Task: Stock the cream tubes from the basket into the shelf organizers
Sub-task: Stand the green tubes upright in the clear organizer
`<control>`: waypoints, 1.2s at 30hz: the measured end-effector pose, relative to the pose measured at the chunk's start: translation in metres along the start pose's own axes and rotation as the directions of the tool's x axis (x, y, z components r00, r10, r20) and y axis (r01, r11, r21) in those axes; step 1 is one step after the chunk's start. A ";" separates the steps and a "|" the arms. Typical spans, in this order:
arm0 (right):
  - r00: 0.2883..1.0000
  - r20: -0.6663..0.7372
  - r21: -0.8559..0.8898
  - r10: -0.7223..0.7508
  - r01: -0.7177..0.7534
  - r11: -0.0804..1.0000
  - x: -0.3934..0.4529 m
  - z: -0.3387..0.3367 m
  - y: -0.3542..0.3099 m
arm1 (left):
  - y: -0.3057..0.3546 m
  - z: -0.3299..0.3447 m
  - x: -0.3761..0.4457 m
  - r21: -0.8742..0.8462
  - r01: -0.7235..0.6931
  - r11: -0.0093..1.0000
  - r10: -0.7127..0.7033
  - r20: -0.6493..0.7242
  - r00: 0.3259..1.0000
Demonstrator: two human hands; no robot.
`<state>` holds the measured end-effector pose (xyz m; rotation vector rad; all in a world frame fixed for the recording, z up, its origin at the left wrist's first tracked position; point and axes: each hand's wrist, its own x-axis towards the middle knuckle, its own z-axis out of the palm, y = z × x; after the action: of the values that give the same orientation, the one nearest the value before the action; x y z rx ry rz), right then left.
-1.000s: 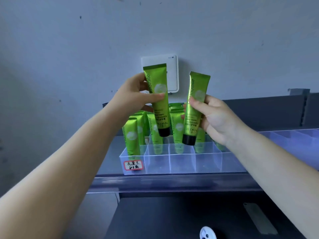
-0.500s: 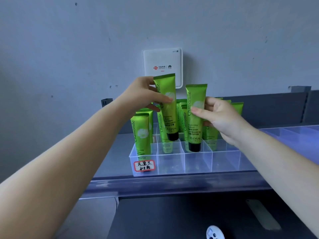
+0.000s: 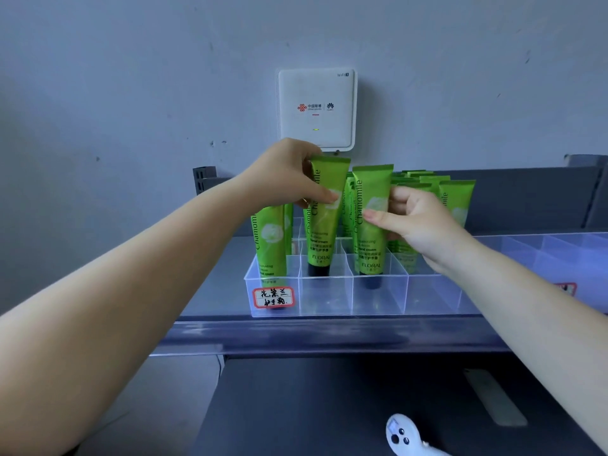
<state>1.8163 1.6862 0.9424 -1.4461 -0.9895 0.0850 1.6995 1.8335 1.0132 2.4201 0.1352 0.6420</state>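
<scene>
Over the clear organizer (image 3: 329, 294), your left hand (image 3: 283, 179) pinches one cream tube (image 3: 324, 218) above the second front slot — lower it straight, cap first. Your right hand (image 3: 418, 222) grips another tube (image 3: 368, 225), cap already dipping inside the third — seat it upright.

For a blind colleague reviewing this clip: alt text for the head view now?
Two bare hands each lower a green cream tube, cap down, into a clear shelf organizer: left hand grips one tube, right hand the other. More tubes stand behind.
</scene>
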 end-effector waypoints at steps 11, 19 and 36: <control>1.000 0.019 0.035 -0.002 0.002 0.999 -0.003 -0.003 0.013 | -0.007 -0.004 0.009 0.272 0.026 0.962 -0.064 0.132 0.989; 0.997 0.064 0.063 0.045 -0.049 0.997 -0.003 -0.004 0.019 | -0.008 -0.004 0.014 0.296 0.049 0.954 -0.112 0.200 0.973; 0.988 0.113 0.006 0.104 -0.106 0.994 -0.006 -0.004 0.015 | -0.011 -0.009 0.010 0.353 -0.020 0.935 -0.105 0.332 0.937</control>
<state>1.8224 1.6824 0.9269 -1.4952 -1.0022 0.2519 1.7050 1.8493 1.0173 2.8259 0.1674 0.1679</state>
